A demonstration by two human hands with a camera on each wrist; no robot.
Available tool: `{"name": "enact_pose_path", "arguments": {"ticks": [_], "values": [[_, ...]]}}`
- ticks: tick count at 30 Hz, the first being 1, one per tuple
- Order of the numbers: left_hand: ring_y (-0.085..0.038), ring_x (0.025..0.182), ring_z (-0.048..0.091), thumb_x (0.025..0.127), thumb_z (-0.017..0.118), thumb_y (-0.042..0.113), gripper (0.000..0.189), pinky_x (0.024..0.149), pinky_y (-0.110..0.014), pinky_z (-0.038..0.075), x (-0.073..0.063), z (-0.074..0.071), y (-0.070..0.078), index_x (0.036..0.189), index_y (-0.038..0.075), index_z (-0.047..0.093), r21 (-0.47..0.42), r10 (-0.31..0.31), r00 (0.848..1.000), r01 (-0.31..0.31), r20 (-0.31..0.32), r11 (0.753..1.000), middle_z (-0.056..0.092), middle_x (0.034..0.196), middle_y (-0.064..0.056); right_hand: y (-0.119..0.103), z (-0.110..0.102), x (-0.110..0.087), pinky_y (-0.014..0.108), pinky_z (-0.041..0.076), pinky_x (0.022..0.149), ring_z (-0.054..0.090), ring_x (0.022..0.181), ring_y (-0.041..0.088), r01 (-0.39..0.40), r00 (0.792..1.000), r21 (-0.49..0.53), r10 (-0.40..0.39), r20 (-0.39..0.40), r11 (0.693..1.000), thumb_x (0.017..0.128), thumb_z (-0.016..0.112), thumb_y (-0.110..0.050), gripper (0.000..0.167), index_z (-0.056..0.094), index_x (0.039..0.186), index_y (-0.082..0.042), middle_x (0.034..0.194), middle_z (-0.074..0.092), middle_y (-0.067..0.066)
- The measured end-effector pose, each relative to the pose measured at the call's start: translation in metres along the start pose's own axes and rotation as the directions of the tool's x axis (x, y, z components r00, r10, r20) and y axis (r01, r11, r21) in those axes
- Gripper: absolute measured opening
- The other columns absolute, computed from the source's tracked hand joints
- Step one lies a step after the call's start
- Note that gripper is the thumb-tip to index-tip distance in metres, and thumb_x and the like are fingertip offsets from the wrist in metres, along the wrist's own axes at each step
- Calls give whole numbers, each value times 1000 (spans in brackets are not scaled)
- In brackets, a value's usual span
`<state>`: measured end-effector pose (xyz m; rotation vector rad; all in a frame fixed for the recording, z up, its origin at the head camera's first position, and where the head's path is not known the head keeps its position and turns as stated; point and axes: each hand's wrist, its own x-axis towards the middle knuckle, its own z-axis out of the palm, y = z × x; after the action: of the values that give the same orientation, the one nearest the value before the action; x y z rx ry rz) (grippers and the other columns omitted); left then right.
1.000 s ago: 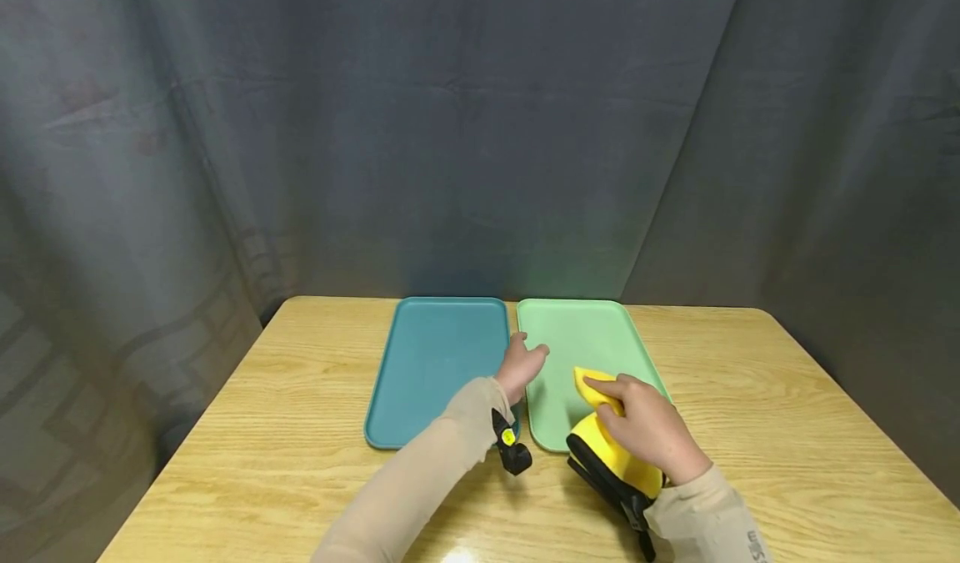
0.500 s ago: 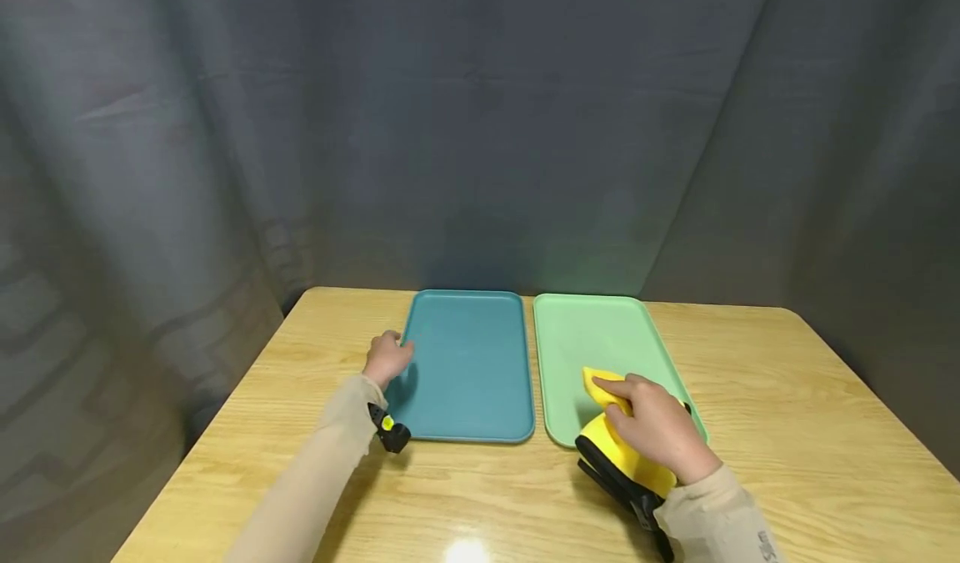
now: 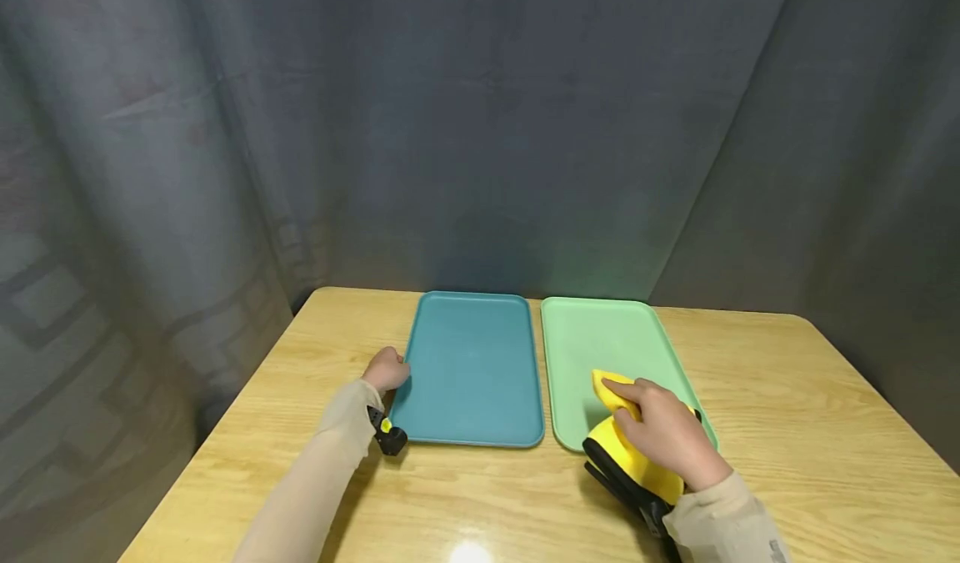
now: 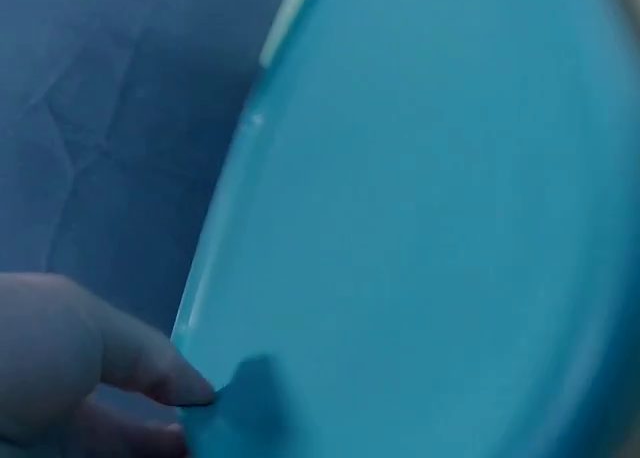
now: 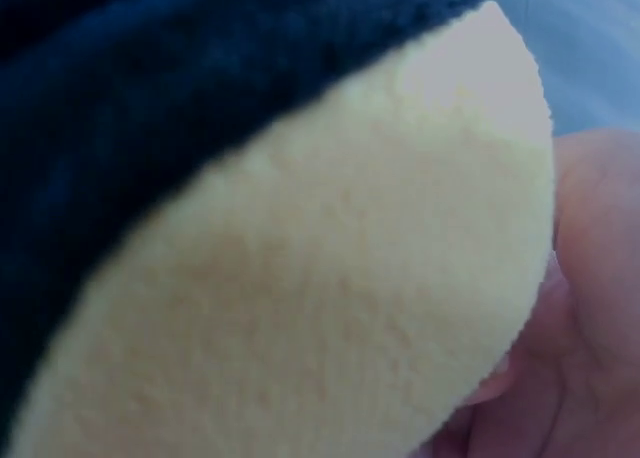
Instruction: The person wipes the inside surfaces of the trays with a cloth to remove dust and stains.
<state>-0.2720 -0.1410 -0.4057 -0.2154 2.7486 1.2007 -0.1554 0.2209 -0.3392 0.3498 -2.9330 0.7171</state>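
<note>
My left hand (image 3: 386, 369) is at the left edge of a blue rectangular tray (image 3: 474, 371) lying on the table. In the left wrist view the thumb (image 4: 180, 380) lies on the tray's rim, with another finger lower at its outer side, pinching the edge. My right hand (image 3: 669, 431) pinches a soft yellow cloth-like thing (image 3: 630, 454) with black edging, index finger and thumb on its upper flap. That fabric hangs over the near end of a light green tray (image 3: 600, 338). Up close in the right wrist view, its fuzzy pale-yellow panel (image 5: 330, 268) borders a black band.
Both trays lie side by side on a light wooden table (image 3: 780, 413), a narrow gap between them. A grey curtain (image 3: 480, 129) hangs behind the table's far edge. A black wrist device (image 3: 388, 434) sits on the left sleeve.
My left hand has gone from between the two trays leftwards to the blue tray's left edge and taken hold there. The right hand keeps its grip on the yellow fabric. The view has shifted slightly.
</note>
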Motion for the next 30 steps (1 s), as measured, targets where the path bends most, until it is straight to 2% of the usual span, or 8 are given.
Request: {"name": "enact_pose_path", "arguments": {"ticks": [2, 5, 9, 12, 17, 21, 26, 30], "values": [[-23, 68, 39, 91, 38, 5, 16, 61, -30, 37, -2, 1, -1, 86, -8, 45, -44, -16, 998, 19, 61, 999, 40, 76, -14, 1, 1, -1, 20, 27, 45, 31, 53, 10, -3, 1000, 4, 3, 8, 1000, 86, 52, -8, 46, 54, 131, -3, 70, 46, 1], [-35, 100, 47, 95, 32, 9, 38, 88, -44, 46, -10, 6, -2, 120, -19, 39, -196, -17, 992, 42, 128, 980, 46, 110, -29, 5, 1, -2, 21, 31, 49, 39, 60, 12, 5, 1000, -2, -5, 3, 1000, 87, 53, -8, 50, 46, 134, 5, 85, 60, 11], [-40, 122, 37, 100, 25, 18, 48, 108, -55, 33, -24, 18, -3, 135, -15, 27, -418, 1, 993, 51, 122, 907, 36, 132, -32, 10, 1, -2, 22, 34, 52, 45, 65, 15, 9, 1000, -13, -9, -21, 1000, 87, 55, -9, 49, 46, 130, 14, 96, 63, 21], [-36, 116, 42, 103, 21, 28, 50, 102, -51, 37, -35, 27, -4, 133, -11, 33, -480, 20, 999, 6, 49, 877, 42, 125, -28, 14, 1, -3, 21, 32, 51, 42, 62, 14, 5, 999, -20, -6, -50, 1000, 87, 56, -8, 35, 60, 115, 13, 81, 61, 14], [-31, 109, 46, 104, 22, 35, 51, 93, -42, 41, -52, 33, -7, 125, -6, 42, -469, 52, 995, -88, -90, 879, 48, 116, -23, 18, -2, -4, 20, 30, 50, 38, 57, 12, 23, 990, -40, -28, -135, 999, 85, 58, -6, 12, 65, 75, -2, 63, 48, 3], [-25, 97, 48, 103, 22, 38, 50, 80, -31, 41, -62, 36, -6, 122, -3, 44, -473, 71, 986, -136, -152, 871, 49, 107, -18, 22, -5, -6, 19, 30, 50, 36, 58, 10, 45, 974, -52, -56, -221, 998, 85, 60, -6, 10, 64, 76, -2, 63, 47, 1], [-17, 85, 47, 103, 24, 37, 47, 74, -26, 39, -75, 46, 6, 118, -1, 45, -525, 133, 973, -214, -187, 824, 50, 97, -14, 22, -8, -10, 18, 30, 48, 33, 58, 4, 83, 921, -8, -80, -380, 997, 83, 63, -4, 6, 62, 80, 1, 67, 46, 2], [-15, 83, 46, 104, 26, 34, 44, 74, -26, 40, -84, 59, 23, 117, -2, 46, -573, 199, 962, -272, -189, 773, 50, 95, -14, 7, -9, -4, 17, 26, 45, 28, 55, 1, 182, 836, -27, -169, -522, 983, 76, 67, 1, 9, 58, 75, -1, 66, 42, 2]]}}
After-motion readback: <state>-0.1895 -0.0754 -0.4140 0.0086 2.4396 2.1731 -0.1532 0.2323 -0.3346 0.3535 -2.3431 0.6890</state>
